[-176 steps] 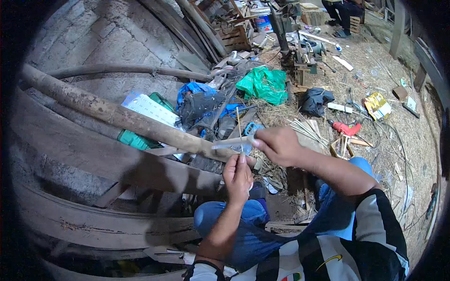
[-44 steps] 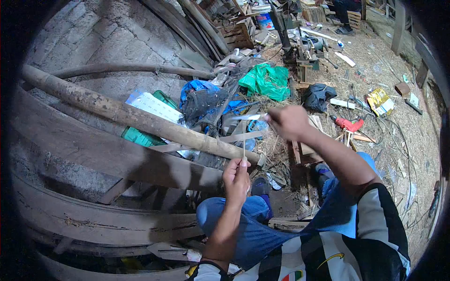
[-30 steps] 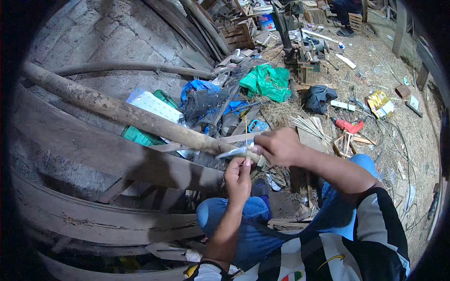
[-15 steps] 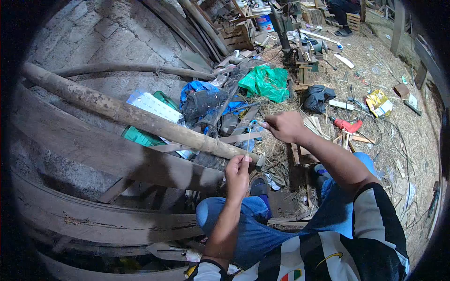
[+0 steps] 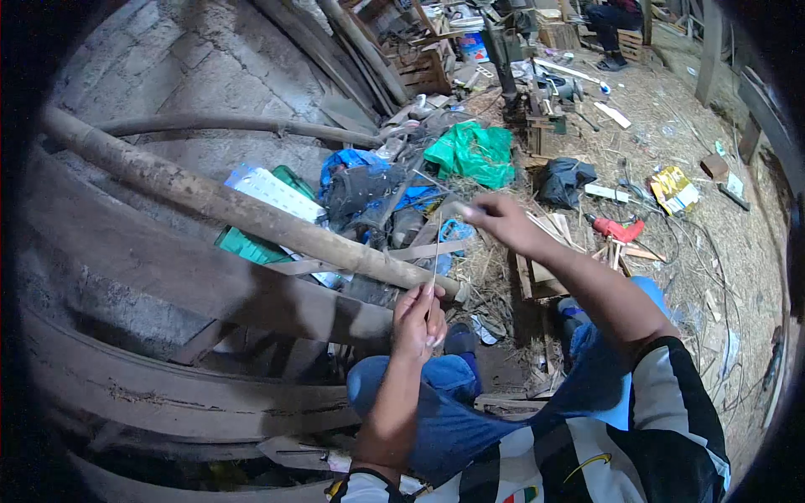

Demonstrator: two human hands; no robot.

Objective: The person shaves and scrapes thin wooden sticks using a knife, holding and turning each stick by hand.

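Between the thumb and fingers of my left hand (image 5: 419, 323) is a thin light stick (image 5: 437, 251), held nearly upright over the end of a long bamboo pole (image 5: 210, 194). My right hand (image 5: 501, 221) is up and to the right of the stick's upper end, its fingers drawn together and smeared by motion. Something thin and pale seems to reach up and left from its fingertips, too blurred to name. Below and left of my right hand lies a blue looped object (image 5: 455, 233).
Wooden planks (image 5: 193, 293) run along the left. Ahead lie a green plastic bag (image 5: 476, 155), a black bag (image 5: 566, 182) and blue plastic (image 5: 352, 159). A red power drill (image 5: 616, 228) and a yellow packet (image 5: 673, 189) are at right. Another person (image 5: 610, 32) is at the far back.
My right hand has moved slightly up and away from the stick's top. My left hand has shifted a little down and left, and its lower fingers show more. The view has shifted slightly.
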